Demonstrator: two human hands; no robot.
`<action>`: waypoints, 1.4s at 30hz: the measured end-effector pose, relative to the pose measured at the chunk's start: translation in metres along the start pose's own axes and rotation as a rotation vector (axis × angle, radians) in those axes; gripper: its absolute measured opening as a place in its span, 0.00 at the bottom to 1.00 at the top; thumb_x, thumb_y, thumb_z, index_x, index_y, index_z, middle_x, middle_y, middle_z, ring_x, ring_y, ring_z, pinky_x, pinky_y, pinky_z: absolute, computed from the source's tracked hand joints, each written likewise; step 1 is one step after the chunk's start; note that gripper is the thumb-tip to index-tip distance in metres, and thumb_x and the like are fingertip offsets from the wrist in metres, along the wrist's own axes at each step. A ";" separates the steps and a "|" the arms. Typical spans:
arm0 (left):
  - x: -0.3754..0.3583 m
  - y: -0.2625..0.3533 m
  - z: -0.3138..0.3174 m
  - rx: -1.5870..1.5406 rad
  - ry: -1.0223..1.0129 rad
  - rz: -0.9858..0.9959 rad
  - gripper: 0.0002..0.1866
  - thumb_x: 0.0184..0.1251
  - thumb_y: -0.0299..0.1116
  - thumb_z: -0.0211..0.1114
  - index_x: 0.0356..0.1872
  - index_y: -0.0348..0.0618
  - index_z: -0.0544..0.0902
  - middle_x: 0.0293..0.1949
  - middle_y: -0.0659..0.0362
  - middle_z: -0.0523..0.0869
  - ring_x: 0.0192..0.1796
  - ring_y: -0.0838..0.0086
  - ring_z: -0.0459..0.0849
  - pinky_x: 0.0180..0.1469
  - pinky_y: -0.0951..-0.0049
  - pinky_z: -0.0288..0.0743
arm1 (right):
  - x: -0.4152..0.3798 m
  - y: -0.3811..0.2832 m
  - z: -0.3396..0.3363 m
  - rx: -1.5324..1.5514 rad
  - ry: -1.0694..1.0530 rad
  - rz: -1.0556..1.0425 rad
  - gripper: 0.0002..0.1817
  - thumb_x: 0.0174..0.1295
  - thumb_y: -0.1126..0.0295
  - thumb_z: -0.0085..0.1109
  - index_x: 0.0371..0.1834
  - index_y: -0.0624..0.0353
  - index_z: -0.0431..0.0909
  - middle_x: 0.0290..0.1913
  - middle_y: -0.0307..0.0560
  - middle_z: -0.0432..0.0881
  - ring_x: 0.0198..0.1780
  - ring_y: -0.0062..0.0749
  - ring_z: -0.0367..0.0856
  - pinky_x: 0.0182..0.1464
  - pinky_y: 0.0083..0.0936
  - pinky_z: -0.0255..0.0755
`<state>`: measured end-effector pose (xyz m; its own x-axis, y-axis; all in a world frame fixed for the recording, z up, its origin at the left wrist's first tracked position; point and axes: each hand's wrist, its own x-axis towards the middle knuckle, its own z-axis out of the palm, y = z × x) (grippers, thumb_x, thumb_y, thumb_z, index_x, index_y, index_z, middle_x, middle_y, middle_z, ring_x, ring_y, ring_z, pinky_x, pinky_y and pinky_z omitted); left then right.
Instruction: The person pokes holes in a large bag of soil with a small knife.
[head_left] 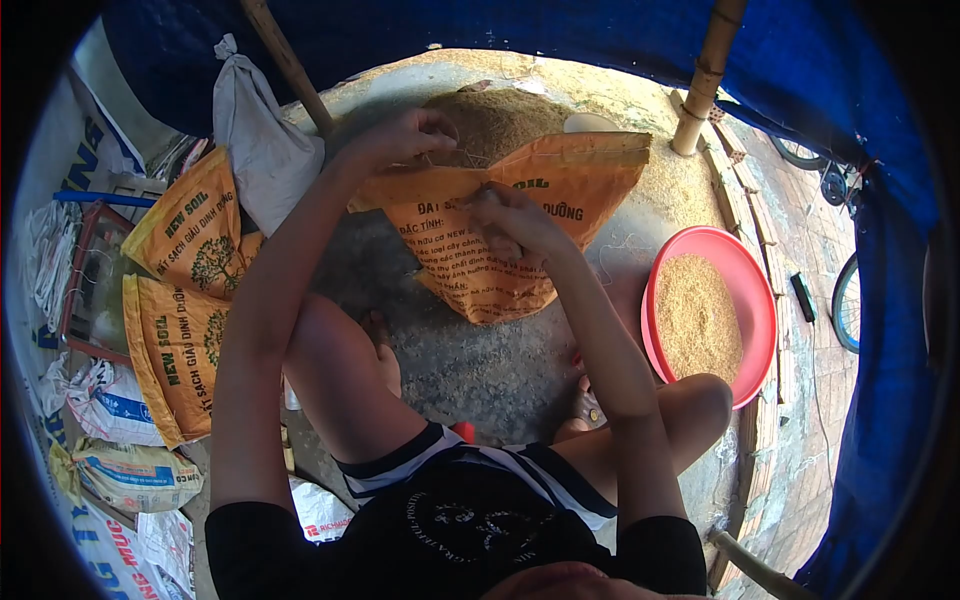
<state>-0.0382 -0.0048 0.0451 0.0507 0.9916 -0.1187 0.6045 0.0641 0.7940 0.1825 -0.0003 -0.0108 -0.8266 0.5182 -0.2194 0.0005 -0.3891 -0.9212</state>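
An orange printed sack (490,265) stands in front of me on the concrete floor, its wide top edge facing up. My right hand (508,222) is closed on the near side of the sack, just below the top edge. My left hand (415,138) is raised over the sack's left corner, fingers curled in towards the thumb. Thin pale strands show just under it, along the edge; I cannot tell what its fingers hold.
A pink basin (768,330) with yellowish husks (695,320) stands at the right. Behind the sack lies a brown grainy heap (500,112). More orange sacks (165,350) and a tied white sack (255,140) are at the left. Bamboo poles (705,75) stand before a blue tarp (560,25).
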 end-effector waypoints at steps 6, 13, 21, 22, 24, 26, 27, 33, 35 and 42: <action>-0.014 0.012 0.006 -0.033 0.093 0.051 0.15 0.58 0.44 0.64 0.39 0.45 0.78 0.34 0.65 0.77 0.35 0.83 0.75 0.34 0.79 0.71 | 0.000 -0.003 0.003 0.054 0.020 -0.005 0.11 0.61 0.71 0.50 0.45 0.60 0.67 0.26 0.42 0.74 0.17 0.18 0.67 0.16 0.16 0.61; -0.030 0.021 0.030 0.609 0.257 0.451 0.17 0.50 0.43 0.68 0.37 0.43 0.80 0.32 0.61 0.71 0.34 0.75 0.71 0.34 0.73 0.65 | 0.002 -0.002 0.002 0.260 0.008 -0.008 0.08 0.61 0.72 0.50 0.41 0.58 0.67 0.25 0.41 0.72 0.18 0.18 0.67 0.17 0.15 0.61; -0.016 0.013 0.047 0.691 0.511 0.483 0.17 0.41 0.43 0.67 0.30 0.43 0.84 0.32 0.57 0.69 0.40 0.66 0.70 0.42 0.66 0.66 | -0.002 -0.005 0.009 0.318 0.019 -0.014 0.07 0.61 0.72 0.50 0.40 0.57 0.65 0.23 0.40 0.69 0.17 0.15 0.62 0.16 0.14 0.56; -0.013 0.010 0.045 0.691 0.510 0.483 0.17 0.41 0.43 0.67 0.30 0.43 0.84 0.32 0.57 0.69 0.40 0.66 0.70 0.42 0.66 0.66 | -0.003 -0.005 0.010 0.322 0.005 -0.014 0.07 0.61 0.72 0.50 0.41 0.57 0.65 0.23 0.40 0.69 0.17 0.15 0.61 0.16 0.13 0.55; -0.006 0.007 0.039 0.711 0.623 0.422 0.16 0.42 0.43 0.66 0.29 0.42 0.83 0.29 0.57 0.71 0.38 0.66 0.72 0.39 0.65 0.66 | -0.004 -0.004 0.016 0.313 0.036 -0.027 0.08 0.61 0.72 0.49 0.41 0.57 0.65 0.24 0.40 0.69 0.17 0.15 0.61 0.16 0.13 0.55; -0.003 0.008 0.037 0.707 0.599 0.376 0.16 0.42 0.43 0.67 0.29 0.42 0.83 0.29 0.56 0.70 0.37 0.65 0.72 0.39 0.65 0.65 | -0.005 -0.005 0.022 0.304 0.067 -0.041 0.08 0.61 0.71 0.49 0.42 0.57 0.64 0.25 0.41 0.70 0.17 0.15 0.61 0.16 0.13 0.55; -0.002 0.010 0.036 0.702 0.574 0.328 0.16 0.43 0.42 0.68 0.29 0.41 0.82 0.29 0.56 0.70 0.36 0.64 0.72 0.38 0.64 0.64 | -0.006 -0.006 0.024 0.317 0.131 -0.047 0.09 0.61 0.71 0.50 0.43 0.58 0.64 0.25 0.41 0.70 0.17 0.15 0.62 0.16 0.14 0.56; 0.007 0.001 0.033 0.517 0.508 0.445 0.16 0.45 0.41 0.68 0.33 0.42 0.83 0.28 0.56 0.70 0.33 0.66 0.71 0.36 0.65 0.65 | -0.001 0.002 0.026 0.231 0.285 -0.146 0.10 0.65 0.66 0.48 0.43 0.59 0.64 0.29 0.42 0.72 0.20 0.19 0.67 0.20 0.19 0.65; 0.006 0.001 0.033 0.535 0.518 0.457 0.15 0.45 0.41 0.68 0.33 0.43 0.83 0.28 0.57 0.70 0.33 0.66 0.71 0.36 0.66 0.65 | 0.005 0.006 0.021 0.225 0.290 -0.182 0.10 0.66 0.64 0.46 0.42 0.60 0.65 0.30 0.42 0.72 0.22 0.20 0.69 0.22 0.20 0.67; 0.004 0.000 0.041 0.613 0.670 0.552 0.13 0.45 0.39 0.67 0.32 0.44 0.83 0.26 0.58 0.72 0.33 0.67 0.73 0.36 0.66 0.67 | 0.018 0.023 0.008 1.053 -0.351 -0.046 0.13 0.68 0.61 0.39 0.40 0.60 0.66 0.30 0.41 0.73 0.26 0.22 0.72 0.25 0.20 0.69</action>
<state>-0.0051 -0.0053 0.0202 0.1053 0.7371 0.6676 0.9383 -0.2959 0.1787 0.1632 -0.0064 -0.0330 -0.9273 0.3688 0.0647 -0.3744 -0.9139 -0.1567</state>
